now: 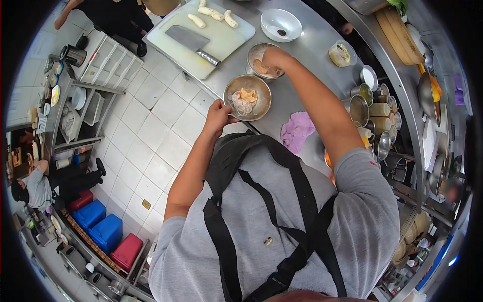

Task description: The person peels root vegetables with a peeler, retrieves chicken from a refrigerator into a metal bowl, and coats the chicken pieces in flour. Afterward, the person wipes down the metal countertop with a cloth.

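My left hand (218, 116) grips the near left rim of a metal bowl (264, 108) at the counter's edge. Inside that bowl lies a pale, pinkish minced mixture (242, 104) with an orange-tan lump (248, 94) on top. Just beyond it stands a second metal bowl (250, 55), and my right hand (275, 59) reaches down into it. The right fingers are mostly hidden, so whether they hold anything cannot be seen. A tan, paste-like patch (259, 66) shows beside them in that bowl.
A cleaver (187, 38) and several pale peeled pieces (211, 13) lie on a white cutting board (229, 38). Nearby are a white bowl (271, 20), a purple cloth (297, 132) and sauce bottles (380, 109). Two other people (113, 17) (40, 187) are at the left.
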{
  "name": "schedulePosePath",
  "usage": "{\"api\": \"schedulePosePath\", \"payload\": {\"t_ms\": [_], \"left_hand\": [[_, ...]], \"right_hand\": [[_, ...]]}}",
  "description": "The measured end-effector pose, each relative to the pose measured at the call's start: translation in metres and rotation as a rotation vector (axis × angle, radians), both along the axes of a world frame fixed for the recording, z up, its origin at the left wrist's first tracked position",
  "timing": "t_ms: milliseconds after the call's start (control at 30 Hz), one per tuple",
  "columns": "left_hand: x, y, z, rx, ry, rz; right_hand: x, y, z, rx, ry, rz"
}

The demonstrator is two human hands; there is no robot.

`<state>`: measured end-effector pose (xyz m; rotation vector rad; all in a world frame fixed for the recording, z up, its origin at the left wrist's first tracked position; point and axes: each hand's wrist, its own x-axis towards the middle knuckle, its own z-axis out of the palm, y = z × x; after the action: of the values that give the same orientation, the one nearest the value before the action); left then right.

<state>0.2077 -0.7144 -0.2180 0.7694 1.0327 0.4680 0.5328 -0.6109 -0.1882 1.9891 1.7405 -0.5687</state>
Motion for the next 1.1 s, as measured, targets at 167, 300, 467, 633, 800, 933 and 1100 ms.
{"api": "schedulePosePath", "payload": {"t_ms": [167,300,467,633,800,933,1100], "left_hand": [[0.003,0.001,0.002,-0.019,-0.014,0.017],[0.004,0.001,0.002,0.019,0.012,-0.007],[0.002,0.001,0.007,0.005,0.008,-0.008],[0.003,0.001,0.002,-0.005,0.006,-0.016],[0.004,0.001,0.008,-0.009,-0.024,0.015],[0.003,0.001,0.008,0.001,-0.001,-0.022],[0.003,0.001,0.003,-0.006,-0.005,-0.017]], "right_hand": [[-0.011,-0.002,-0.009,0.123,0.236,-0.277],[-0.02,-0.006,-0.042,0.175,0.231,-0.334],[-0.009,-0.014,-0.041,0.301,0.395,-0.221],[-0.033,-0.031,0.014,0.459,0.215,-0.237],[-0.025,-0.026,-0.007,0.341,0.358,0.019],[-0.014,-0.016,0.005,0.144,0.336,0.047],[-0.01,-0.021,0.012,0.008,0.301,0.164]]}}
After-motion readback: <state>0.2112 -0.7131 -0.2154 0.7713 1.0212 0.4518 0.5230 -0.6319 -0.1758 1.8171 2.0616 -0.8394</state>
